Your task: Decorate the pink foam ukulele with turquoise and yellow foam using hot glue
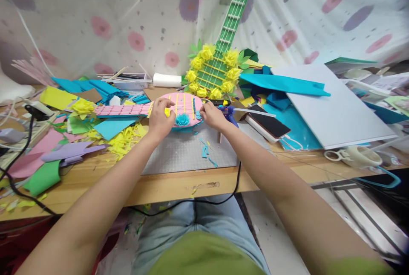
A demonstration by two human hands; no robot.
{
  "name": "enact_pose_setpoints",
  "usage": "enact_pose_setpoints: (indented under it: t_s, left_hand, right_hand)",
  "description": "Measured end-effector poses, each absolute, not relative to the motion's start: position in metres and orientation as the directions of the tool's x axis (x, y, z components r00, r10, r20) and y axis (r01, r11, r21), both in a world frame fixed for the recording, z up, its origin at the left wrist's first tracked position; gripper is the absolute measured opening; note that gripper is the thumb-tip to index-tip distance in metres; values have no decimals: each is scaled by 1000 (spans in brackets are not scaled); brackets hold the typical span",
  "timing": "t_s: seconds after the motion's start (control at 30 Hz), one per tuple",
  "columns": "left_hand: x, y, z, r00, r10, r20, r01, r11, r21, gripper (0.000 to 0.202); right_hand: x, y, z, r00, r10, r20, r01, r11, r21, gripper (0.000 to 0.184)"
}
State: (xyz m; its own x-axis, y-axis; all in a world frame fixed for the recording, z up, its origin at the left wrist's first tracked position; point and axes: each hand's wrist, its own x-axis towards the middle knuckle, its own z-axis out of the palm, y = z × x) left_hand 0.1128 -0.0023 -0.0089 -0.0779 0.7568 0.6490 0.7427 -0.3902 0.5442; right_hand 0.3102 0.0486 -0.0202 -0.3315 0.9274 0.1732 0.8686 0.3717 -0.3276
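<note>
Left hand (160,118): curled, 9 o'clock on pink oval craft-guitar body (180,105) | Right hand (211,115): curled, 3 o'clock | Grips: cannot tell

No text, label, brand, number or sign is showing clearly enough to be read. The grey mat (188,155) at the near middle is bearing a fine grid, with any figures on it coming out too small to tell. The pale papers (388,83) at the far right are blurring beyond reading.
</note>
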Motion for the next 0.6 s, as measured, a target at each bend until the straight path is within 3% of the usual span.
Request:
enact_pose_setpoints:
  t_s: [0.2, 0.37, 0.6]
  left_hand:
    - [130, 3, -1, 98, 802, 589, 776, -432, 460, 35]
    - [149, 4, 3, 194, 854, 483, 759, -443, 478, 41]
    - [171, 3, 4, 294, 886, 359, 824, -426, 375, 50]
  right_hand:
    - [314, 49, -16, -285, 915, 284, 765, 396, -508, 7]
    - [318, 43, -12, -302, 857, 417, 563, 513, -648, 7]
    - [317, 43, -12, -266, 887, 377, 421, 459, -783, 10]
